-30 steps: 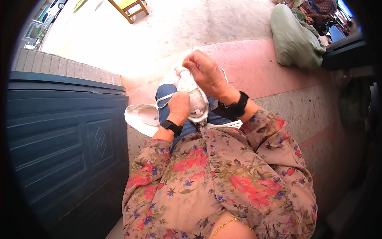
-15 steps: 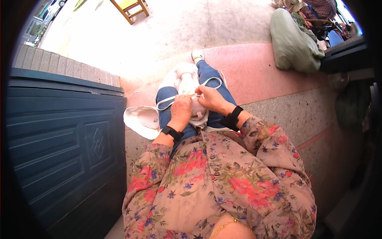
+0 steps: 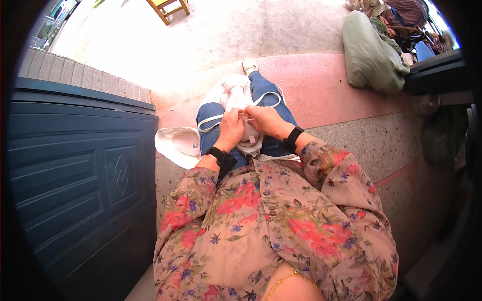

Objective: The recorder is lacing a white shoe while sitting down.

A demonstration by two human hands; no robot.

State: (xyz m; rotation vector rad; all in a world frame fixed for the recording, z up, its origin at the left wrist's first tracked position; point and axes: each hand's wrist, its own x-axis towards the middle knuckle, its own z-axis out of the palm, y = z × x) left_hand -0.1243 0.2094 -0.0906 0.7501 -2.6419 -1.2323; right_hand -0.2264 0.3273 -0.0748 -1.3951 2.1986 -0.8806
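My left hand [image 3: 231, 129] and my right hand [image 3: 267, 121] meet over my lap, fingers closed and fingertips nearly touching. Between them they pinch a flat white cord [image 3: 270, 95], which loops out over both thighs. Under and below the hands lies a pale, rounded cloth piece [image 3: 250, 144] with a small tag, partly hidden by my fingers. More whitish fabric [image 3: 235, 91] bunches beyond the hands, between my knees. Exactly how the cord joins the cloth cannot be made out. Beside my left thigh lies a white cloth hat [image 3: 176, 145], its hollow facing up.
A dark blue panelled door [image 3: 85, 175] stands close on my left. A large grey-green sack [image 3: 371, 52] rests at the far right by a heap of belongings. One wooden stool [image 3: 168, 9] is at the far edge. The floor [image 3: 321, 85] is pink and grey.
Both hands have moved slightly away from me and closer together, fingertips now almost meeting. The cord's loops still lie over the thighs, and the hat has stayed put.
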